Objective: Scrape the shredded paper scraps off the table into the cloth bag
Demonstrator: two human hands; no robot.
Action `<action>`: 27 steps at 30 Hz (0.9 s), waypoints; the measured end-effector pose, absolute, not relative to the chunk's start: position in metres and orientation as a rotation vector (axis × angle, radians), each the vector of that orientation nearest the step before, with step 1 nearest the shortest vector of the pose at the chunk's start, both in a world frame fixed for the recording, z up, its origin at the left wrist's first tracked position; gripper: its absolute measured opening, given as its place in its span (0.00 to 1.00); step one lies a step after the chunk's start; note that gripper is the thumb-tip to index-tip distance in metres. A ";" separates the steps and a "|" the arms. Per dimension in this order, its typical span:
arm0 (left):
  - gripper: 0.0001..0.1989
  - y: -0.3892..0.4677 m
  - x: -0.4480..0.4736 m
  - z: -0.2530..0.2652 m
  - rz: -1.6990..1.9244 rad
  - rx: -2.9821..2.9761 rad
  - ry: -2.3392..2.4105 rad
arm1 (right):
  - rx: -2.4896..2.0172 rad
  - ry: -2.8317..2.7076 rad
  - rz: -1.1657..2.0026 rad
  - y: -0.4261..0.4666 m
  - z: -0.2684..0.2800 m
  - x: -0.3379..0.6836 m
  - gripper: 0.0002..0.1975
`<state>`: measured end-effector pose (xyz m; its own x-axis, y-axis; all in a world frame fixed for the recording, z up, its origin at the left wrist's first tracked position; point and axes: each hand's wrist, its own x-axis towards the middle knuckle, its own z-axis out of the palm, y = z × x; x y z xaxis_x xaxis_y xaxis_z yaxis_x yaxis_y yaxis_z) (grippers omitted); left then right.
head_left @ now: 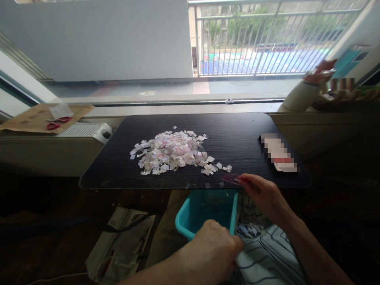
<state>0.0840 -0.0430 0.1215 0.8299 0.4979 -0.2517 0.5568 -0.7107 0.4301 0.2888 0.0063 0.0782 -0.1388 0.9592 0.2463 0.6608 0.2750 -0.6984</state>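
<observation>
Between its thumb and fingers my right hand [263, 188] pinches a thin, see-through pink plastic piece [232, 179]. It is held low over the front edge of the black table [237, 138], beside several small loose squares. A heap of small white and pale pink paper pieces [172, 150] covers the middle of the tabletop. Below the front edge, a turquoise bin [182, 221] is tilted towards me. My left hand [218, 245] is closed over its near rim; the fingertips are hidden. Striped cloth [270, 257] lies right beside that hand.
A blurred-out phone-like object [279, 154] lies at the table's right. Red-handled scissors [57, 122] rest on brown paper [29, 116] at the left sill. More paper scraps [251, 229] lie right of the bin. An open white box [121, 241] stands on the floor.
</observation>
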 end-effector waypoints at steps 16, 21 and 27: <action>0.03 -0.043 0.075 0.128 -0.219 2.460 0.821 | -1.349 -1.994 0.721 0.026 0.084 0.255 0.10; 0.03 -0.044 0.069 0.128 -0.212 2.429 0.826 | -1.342 -2.011 0.750 0.020 0.085 0.258 0.10; 0.02 -0.044 0.065 0.133 -0.255 2.395 0.856 | -1.319 -2.063 0.751 0.026 0.093 0.239 0.09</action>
